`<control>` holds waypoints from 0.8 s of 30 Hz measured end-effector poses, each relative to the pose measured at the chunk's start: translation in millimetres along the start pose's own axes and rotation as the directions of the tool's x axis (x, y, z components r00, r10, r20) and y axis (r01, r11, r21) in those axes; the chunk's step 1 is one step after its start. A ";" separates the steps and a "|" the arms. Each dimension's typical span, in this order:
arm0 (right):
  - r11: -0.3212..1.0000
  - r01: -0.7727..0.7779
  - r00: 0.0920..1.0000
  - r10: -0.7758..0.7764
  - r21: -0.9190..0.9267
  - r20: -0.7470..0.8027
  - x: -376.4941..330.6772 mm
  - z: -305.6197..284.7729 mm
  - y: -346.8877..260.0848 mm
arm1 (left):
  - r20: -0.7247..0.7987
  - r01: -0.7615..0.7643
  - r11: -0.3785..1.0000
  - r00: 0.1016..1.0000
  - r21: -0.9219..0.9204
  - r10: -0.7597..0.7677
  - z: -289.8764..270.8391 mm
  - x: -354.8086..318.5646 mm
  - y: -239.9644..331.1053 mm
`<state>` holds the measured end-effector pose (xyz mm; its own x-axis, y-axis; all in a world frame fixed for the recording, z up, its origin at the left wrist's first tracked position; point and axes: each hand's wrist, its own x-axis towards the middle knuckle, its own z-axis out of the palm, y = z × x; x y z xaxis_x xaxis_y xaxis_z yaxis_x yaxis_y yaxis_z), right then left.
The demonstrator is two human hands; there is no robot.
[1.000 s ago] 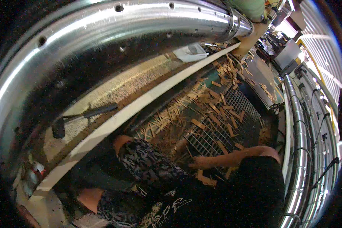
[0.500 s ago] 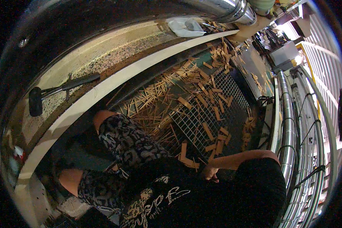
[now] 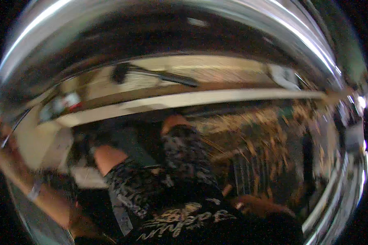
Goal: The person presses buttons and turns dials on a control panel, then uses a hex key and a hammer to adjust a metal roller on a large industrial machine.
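At the far left edge my left hand [image 3: 6, 136], dim and blurred, is closed on a thin metal rod [image 3: 16, 125] that slants across the fingers. A band circles that wrist. My right hand [image 3: 243, 202] is low at the right, close to my shirt and beside the wood scraps [image 3: 270, 143]; motion smears its fingers, so their grip does not show. A mallet [image 3: 155, 75] with a black head and dark handle lies on the speckled ledge in front of me, apart from both hands.
A long pale beam [image 3: 184, 98] runs across in front of my knees. Above it bulges a large dark, shiny curved surface [image 3: 171, 32]. Clear plastic [image 3: 284, 77] lies on the ledge at right. A metal grating [image 3: 249, 173] sits under scattered wood strips; pipes [image 3: 327, 204] run at far right.
My view has swung left, so the mallet and beam appear farther right. My left arm and hand with the metal rod have come into sight. The picture is now blurred.
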<state>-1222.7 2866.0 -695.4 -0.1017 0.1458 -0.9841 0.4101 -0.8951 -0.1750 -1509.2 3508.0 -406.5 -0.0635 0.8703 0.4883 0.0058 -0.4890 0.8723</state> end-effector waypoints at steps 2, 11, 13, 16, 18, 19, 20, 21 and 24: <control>0.998 0.039 0.999 -0.040 -0.048 -0.011 5.8 -22.6 -11.4 | 0.374 0.124 0.951 0.927 -0.282 -0.010 -34.8 12.3 -4.4; 0.863 0.370 0.737 -0.498 -0.345 -0.456 -27.2 -134.8 -162.9 | 0.286 0.166 0.507 0.943 -0.846 0.168 30.5 -70.5 -1.4; 0.733 0.487 0.565 -0.679 -0.475 -0.468 -52.7 -148.2 -197.5 | 0.270 0.123 0.564 0.945 -0.817 0.185 43.5 -70.2 4.5; 0.606 0.602 0.392 -0.791 -0.520 -0.470 -70.2 -158.8 -222.2 | 0.290 -0.066 0.831 0.919 -0.552 0.265 39.9 -62.4 2.5; 0.490 0.681 0.292 -0.863 -0.544 -0.412 -71.0 -173.7 -234.2 | 0.235 -0.153 0.902 0.935 -0.403 0.264 37.5 -57.7 2.6; 0.464 0.667 0.280 -0.881 -0.583 -0.381 -74.8 -176.6 -246.6 | 0.082 -0.183 0.873 0.966 -0.451 0.245 33.6 -52.6 2.6; 0.436 0.652 0.270 -0.898 -0.620 -0.348 -80.4 -175.7 -260.7 | -0.072 -0.221 0.841 0.974 -0.494 0.214 29.4 -47.6 3.0; 0.407 0.636 0.260 -0.913 -0.656 -0.314 -84.0 -175.5 -270.8 | -0.222 -0.266 0.806 0.960 -0.528 0.172 24.7 -44.6 3.9; 0.312 0.519 0.007 -0.932 -0.796 -0.361 -78.0 -192.0 -278.1 | -0.270 -0.318 0.855 0.938 -0.411 0.219 14.8 -39.2 19.5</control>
<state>-1154.9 3184.5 -575.9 -0.0557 0.9879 0.1449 0.7966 0.1314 -0.5900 -1491.8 3465.2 -408.3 -0.3274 0.6935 0.6418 -0.3849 -0.7182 0.5797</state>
